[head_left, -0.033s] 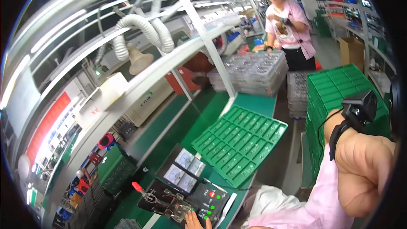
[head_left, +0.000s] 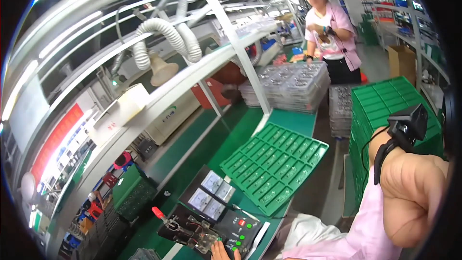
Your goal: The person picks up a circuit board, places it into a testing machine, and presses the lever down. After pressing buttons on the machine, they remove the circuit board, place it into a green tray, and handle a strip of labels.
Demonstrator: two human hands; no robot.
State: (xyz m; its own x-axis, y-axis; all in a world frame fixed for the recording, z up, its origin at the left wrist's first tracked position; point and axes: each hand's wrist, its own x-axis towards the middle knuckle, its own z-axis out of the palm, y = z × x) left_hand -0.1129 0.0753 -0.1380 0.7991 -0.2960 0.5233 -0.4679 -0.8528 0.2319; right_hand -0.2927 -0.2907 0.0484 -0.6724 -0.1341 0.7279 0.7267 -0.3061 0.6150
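Observation:
My left hand [head_left: 221, 251] shows at the lower edge, its fingers stretched out and resting by a clear block [head_left: 206, 241] on a test fixture. That fixture has a toggle clamp with a red handle [head_left: 158, 212] and a black control box [head_left: 239, 233] with green buttons and one red button. Large and close at the right edge, my right hand [head_left: 409, 195] is raised, with a small black camera [head_left: 408, 121] strapped at its wrist. Its fingers run out of view, so whatever they touch is hidden.
Behind the fixture stands a panel of small display screens [head_left: 211, 195]. A green compartment tray [head_left: 274, 168] holds small clear parts on the bench. Stacked green trays [head_left: 385, 110] rise at the right. Beyond stacked clear trays [head_left: 288, 86] stands a person in pink [head_left: 332, 29].
The whole scene has shifted slightly right and down in the picture. Both my hands keep nearly the same place.

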